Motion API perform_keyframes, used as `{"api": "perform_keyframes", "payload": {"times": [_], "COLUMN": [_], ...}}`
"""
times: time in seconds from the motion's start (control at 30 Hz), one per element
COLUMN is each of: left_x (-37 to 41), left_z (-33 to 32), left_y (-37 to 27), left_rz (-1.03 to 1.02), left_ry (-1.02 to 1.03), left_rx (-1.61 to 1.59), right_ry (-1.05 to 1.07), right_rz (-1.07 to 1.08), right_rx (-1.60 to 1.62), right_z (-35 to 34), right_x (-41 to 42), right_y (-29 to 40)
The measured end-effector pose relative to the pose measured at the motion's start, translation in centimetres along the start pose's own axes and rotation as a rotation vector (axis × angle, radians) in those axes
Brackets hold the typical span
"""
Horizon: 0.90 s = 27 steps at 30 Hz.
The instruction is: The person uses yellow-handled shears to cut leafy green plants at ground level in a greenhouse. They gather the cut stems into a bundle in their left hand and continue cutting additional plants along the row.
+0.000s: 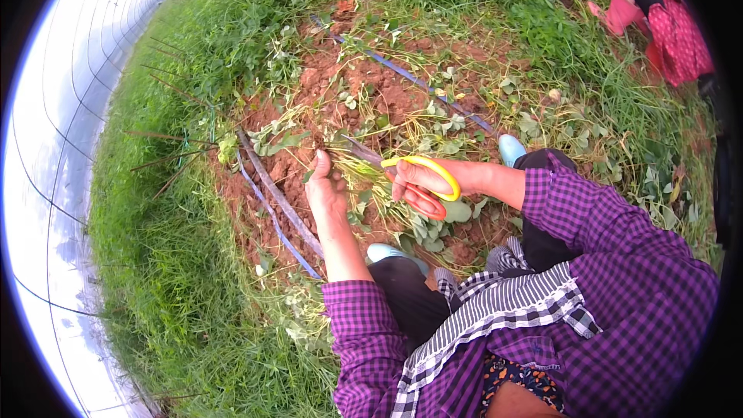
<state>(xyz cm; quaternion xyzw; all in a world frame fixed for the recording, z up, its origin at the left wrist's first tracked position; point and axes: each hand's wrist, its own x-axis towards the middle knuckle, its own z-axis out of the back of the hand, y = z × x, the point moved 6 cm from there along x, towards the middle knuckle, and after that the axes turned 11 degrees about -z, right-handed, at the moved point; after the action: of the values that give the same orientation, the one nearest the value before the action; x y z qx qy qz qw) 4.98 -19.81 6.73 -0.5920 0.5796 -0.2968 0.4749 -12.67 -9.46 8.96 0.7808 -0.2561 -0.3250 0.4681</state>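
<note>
My left hand [326, 188] pinches a small bunch of uprooted plants between thumb and fingers. Brown roots [318, 138] stick out above the thumb, and thin stems [348, 159] trail to the right. In my right hand [415, 180] is a pair of scissors [444, 177] with one yellow and one orange handle loop. Its dark, soil-stained blades [364, 152] point left toward the stems; whether they touch them I cannot tell. Below both hands lies a heap of cut or pulled leafy plants [429, 226] on reddish soil [377, 90].
Blue flat tubing [415, 78] crosses the soil, and a grey hose [281, 200] runs by my left forearm. Thin sticks [171, 138] stand at the left, before plastic sheeting [52, 145]. Tall grass [157, 278] surrounds the bed. Another person in pink boots [624, 11] is at upper right.
</note>
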Motion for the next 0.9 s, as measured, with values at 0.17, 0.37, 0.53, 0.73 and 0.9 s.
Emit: {"api": "perform_keyframes", "payload": {"times": [0.17, 0.37, 0.53, 0.73, 0.9], "left_x": [0.3, -0.2, -0.6, -0.5, -0.2], "left_z": [0.0, -1.0, -2.0, -2.0, -1.5], "left_y": [0.9, 1.3, 1.5, 2.5, 2.4], "left_rz": [0.008, -0.004, -0.006, 0.062, 0.11], "left_ry": [0.022, 0.05, 0.123, 0.122, 0.018], "left_rx": [-0.017, 0.026, 0.052, 0.033, -0.041], "right_ry": [-0.046, -0.08, -0.157, -0.226, -0.225], "right_rz": [-0.037, -0.046, -0.064, -0.084, 0.025], "right_rx": [0.037, 0.045, 0.056, 0.079, -0.09], "right_z": [0.8, 1.2, 1.7, 2.2, 2.8], "right_x": [0.4, 0.4, 0.2, -0.7, -0.7], "right_y": [-0.3, -0.7, -0.7, -0.3, -0.1]}}
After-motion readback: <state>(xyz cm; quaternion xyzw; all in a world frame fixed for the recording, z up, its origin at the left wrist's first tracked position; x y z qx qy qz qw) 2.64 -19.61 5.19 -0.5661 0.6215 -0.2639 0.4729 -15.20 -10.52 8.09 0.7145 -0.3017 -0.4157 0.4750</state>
